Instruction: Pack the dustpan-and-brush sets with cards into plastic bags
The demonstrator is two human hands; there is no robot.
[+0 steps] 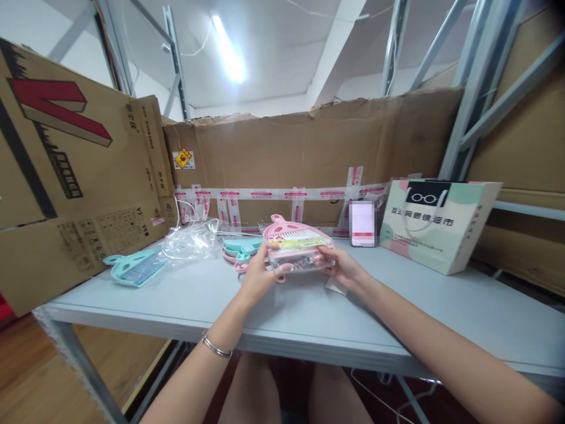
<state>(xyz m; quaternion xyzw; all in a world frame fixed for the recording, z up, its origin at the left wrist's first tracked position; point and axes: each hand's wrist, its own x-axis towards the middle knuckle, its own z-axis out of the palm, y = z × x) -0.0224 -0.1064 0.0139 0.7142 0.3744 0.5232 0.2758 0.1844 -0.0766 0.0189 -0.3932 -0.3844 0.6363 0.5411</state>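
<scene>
Both my hands hold a pink dustpan-and-brush set (298,234), raised a little above the table. It has white bristles, a yellow-green label and clear plastic wrap along its lower edge. My left hand (260,274) grips the left side of the wrap, with a bangle on that wrist. On the right side, the fingers of my right hand (339,266) are closed on the wrap. Just left of it lie stacked turquoise and pink dustpans (242,247), partly hidden by my left hand. A small white slip (336,287) rests under my right hand.
A turquoise dustpan with brush (135,268) lies at the table's left, beside crumpled clear plastic bags (189,238). A phone (362,224) leans at the back, next to a paper bag (435,227). Large cardboard boxes (265,150) wall the back and left (101,171).
</scene>
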